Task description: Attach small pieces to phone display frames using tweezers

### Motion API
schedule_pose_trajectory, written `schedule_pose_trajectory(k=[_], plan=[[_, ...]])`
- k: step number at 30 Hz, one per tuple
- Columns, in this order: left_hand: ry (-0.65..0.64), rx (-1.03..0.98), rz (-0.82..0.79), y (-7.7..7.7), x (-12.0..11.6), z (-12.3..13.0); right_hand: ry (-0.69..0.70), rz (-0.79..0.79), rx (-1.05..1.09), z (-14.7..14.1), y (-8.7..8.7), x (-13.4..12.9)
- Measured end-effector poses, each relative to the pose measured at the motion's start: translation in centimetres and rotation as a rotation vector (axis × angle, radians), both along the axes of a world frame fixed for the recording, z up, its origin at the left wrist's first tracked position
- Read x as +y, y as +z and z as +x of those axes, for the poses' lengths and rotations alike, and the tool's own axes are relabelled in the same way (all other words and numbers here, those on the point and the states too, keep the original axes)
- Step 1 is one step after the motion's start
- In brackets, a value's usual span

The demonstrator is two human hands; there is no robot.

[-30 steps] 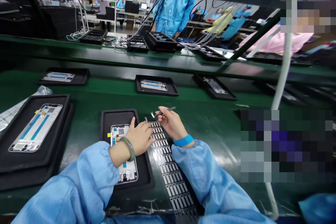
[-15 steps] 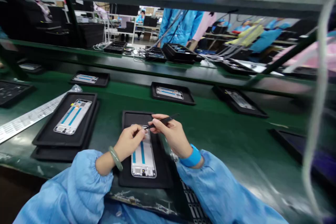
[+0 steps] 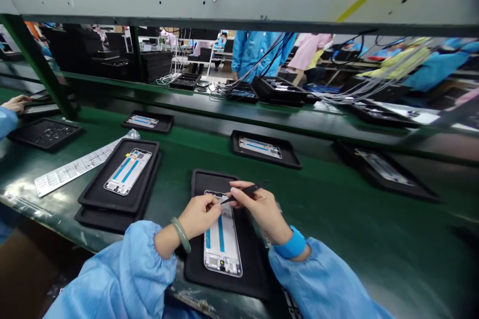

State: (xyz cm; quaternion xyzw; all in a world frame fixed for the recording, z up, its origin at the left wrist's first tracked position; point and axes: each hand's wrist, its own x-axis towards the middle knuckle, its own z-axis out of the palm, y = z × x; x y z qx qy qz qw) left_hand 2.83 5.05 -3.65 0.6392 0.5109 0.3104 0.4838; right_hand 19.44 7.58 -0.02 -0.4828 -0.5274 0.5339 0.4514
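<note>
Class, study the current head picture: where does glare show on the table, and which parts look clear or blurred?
Head view: whitish glare along the front-left edge of the green table; head view: nearest phone frame and its blue strips fairly clear, far-right tray smeared; head view: whatever meets the tip of the dark tweezers, too small to tell.

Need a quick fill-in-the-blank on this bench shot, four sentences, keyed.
1. The right hand holds a pair of black ____.
2. The bangle at the wrist of the left hand is coloured ____.
3. The long strips on the phone frame beneath the hands are coloured ____.
4. The second phone frame, off to the left, lies on a stack of ____ trays.

Missing words: tweezers; green; blue; two.
</note>
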Motion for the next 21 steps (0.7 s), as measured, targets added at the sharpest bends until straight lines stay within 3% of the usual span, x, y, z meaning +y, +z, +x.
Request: schedule_pose_trajectory(k=[5, 10, 15, 21], plan=[[0.001, 0.008, 0.027, -0.5, 0.3, -0.1, -0.056, -0.056, 0.229, 0.3, -1.3, 1.1], [0.138, 0.071, 0.220, -0.4, 0.3, -0.3, -0.070, -0.116, 0.392, 0.3, -2.2, 2.5], [0.265, 0.217, 0.425, -1.0, 1.2, -0.9, -0.092, -0.147, 0.431, 0.3, -2.7, 3.3], [0.306, 0.348, 0.468, -2.4, 2.3, -1.0, -0.024, -0.143, 0.417, 0.2, -3.1, 3.3]])
